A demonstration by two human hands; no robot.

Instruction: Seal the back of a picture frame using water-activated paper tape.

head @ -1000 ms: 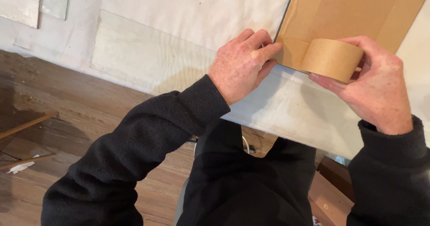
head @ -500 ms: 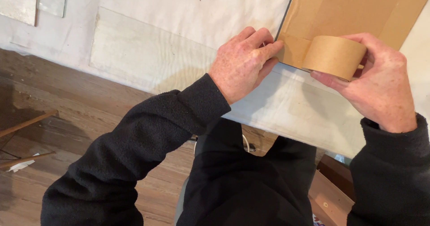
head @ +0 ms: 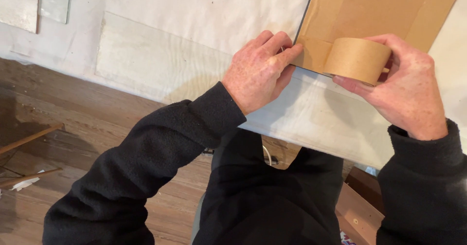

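White table cover [head: 194, 11] before me, glass pane [head: 54, 1] far left on it. Below: wood floor [head: 92, 123], sticks [head: 29, 138], paper scrap [head: 26, 183].

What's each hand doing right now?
Left hand: fingers pressing the tape end onto the cardboard sheet corner.
Right hand: closed around the brown tape roll.

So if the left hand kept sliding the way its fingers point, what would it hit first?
Probably the brown paper tape roll held by the right hand; the left hand already presses on the flat brown cardboard panel.
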